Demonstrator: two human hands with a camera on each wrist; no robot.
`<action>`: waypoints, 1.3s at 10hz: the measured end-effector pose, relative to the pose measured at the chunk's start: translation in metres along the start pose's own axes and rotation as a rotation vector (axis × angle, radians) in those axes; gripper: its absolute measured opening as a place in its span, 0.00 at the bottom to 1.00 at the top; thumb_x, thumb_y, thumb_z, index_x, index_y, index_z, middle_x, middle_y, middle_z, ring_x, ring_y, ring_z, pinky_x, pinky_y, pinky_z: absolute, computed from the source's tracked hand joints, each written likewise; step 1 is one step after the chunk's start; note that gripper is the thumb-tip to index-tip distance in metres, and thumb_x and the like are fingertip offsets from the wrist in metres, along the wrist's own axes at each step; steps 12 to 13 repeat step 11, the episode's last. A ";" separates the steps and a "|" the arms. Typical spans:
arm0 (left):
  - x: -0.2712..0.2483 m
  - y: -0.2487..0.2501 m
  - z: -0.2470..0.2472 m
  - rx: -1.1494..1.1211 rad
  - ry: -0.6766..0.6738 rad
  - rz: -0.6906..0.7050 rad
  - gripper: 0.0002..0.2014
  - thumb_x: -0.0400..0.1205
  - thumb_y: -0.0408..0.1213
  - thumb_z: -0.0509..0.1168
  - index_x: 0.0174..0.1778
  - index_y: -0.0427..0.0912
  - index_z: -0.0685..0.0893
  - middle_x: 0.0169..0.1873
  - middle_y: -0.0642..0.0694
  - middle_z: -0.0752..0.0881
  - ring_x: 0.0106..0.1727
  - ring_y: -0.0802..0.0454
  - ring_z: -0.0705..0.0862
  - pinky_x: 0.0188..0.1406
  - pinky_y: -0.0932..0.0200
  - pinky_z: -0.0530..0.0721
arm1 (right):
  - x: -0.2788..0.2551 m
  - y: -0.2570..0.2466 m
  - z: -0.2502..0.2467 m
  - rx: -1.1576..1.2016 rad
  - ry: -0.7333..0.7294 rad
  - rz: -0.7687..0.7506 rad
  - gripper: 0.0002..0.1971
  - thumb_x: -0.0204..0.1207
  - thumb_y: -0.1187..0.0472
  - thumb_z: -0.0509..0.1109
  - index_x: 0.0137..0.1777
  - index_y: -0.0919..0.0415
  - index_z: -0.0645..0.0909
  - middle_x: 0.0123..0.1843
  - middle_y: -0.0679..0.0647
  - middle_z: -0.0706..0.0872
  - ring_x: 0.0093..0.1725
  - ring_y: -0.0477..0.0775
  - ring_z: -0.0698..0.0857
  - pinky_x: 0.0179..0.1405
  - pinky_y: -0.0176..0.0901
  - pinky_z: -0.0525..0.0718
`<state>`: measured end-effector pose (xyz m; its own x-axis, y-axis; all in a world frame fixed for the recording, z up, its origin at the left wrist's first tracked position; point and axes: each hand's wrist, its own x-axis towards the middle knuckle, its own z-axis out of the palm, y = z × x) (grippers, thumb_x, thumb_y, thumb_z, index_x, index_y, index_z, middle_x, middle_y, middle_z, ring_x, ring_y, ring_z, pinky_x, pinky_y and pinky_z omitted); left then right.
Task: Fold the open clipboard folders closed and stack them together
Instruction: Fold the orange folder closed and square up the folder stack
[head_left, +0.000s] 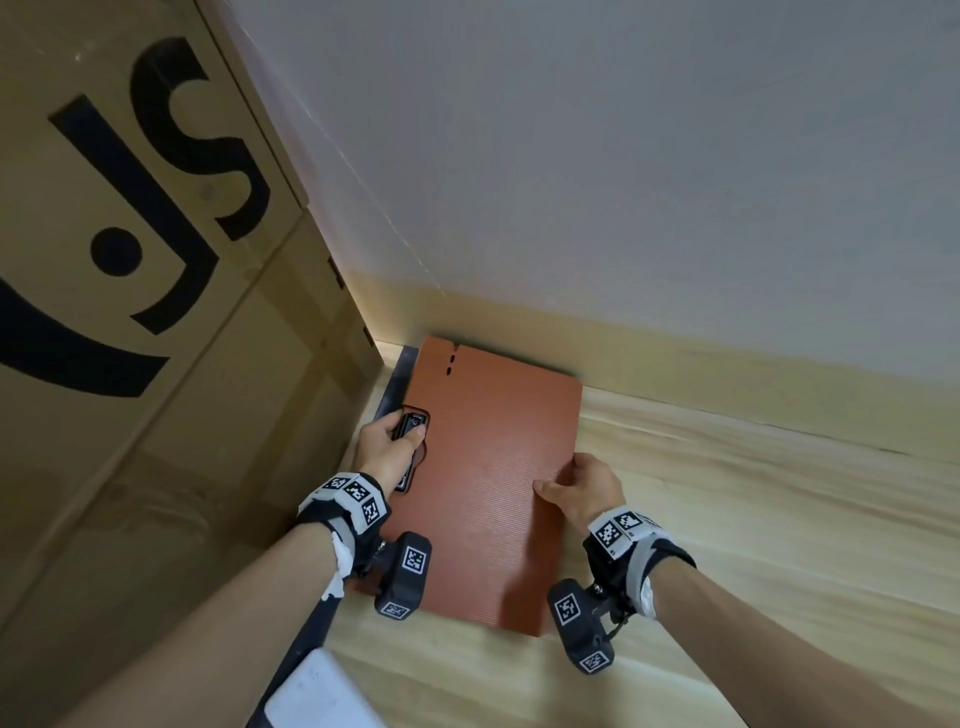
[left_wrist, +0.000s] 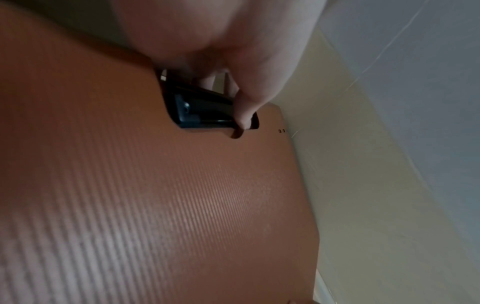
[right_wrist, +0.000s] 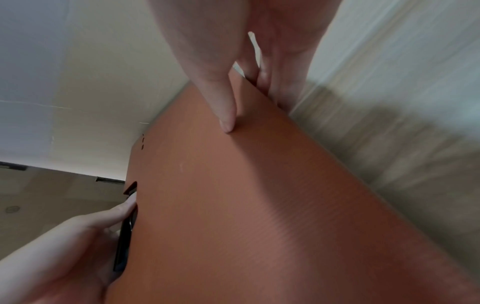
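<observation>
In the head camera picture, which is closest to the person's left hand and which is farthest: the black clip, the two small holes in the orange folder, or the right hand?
From the left hand:
1. Black clip, under its fingers.
2. Holes, ahead, near the folder's far edge.
3. Right hand, across the folder, at its right edge.

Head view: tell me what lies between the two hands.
Only the closed orange folder's ribbed cover spans from left hand on the black clip to right hand at its edge; head view shows this.
</observation>
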<state>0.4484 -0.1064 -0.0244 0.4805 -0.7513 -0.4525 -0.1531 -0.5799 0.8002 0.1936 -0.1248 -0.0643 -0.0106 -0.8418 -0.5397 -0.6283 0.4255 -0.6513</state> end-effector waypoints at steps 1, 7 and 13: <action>0.003 0.001 0.001 0.012 0.013 0.002 0.14 0.82 0.34 0.69 0.64 0.41 0.87 0.52 0.42 0.89 0.57 0.41 0.86 0.61 0.46 0.85 | 0.004 -0.003 0.001 0.002 -0.017 0.018 0.19 0.61 0.48 0.82 0.47 0.54 0.81 0.47 0.50 0.90 0.47 0.54 0.89 0.53 0.52 0.88; 0.010 -0.006 0.004 0.155 0.046 0.018 0.14 0.80 0.45 0.70 0.61 0.51 0.88 0.51 0.47 0.91 0.52 0.41 0.88 0.57 0.43 0.88 | 0.001 -0.010 -0.001 -0.057 0.000 0.016 0.22 0.60 0.44 0.80 0.46 0.57 0.82 0.46 0.53 0.88 0.44 0.56 0.87 0.44 0.49 0.87; -0.011 0.015 0.001 0.293 0.057 0.047 0.24 0.81 0.36 0.63 0.75 0.44 0.76 0.69 0.40 0.82 0.65 0.36 0.82 0.63 0.49 0.81 | -0.016 -0.002 -0.034 0.246 -0.016 0.071 0.25 0.72 0.57 0.72 0.70 0.61 0.76 0.65 0.57 0.84 0.66 0.60 0.81 0.71 0.59 0.77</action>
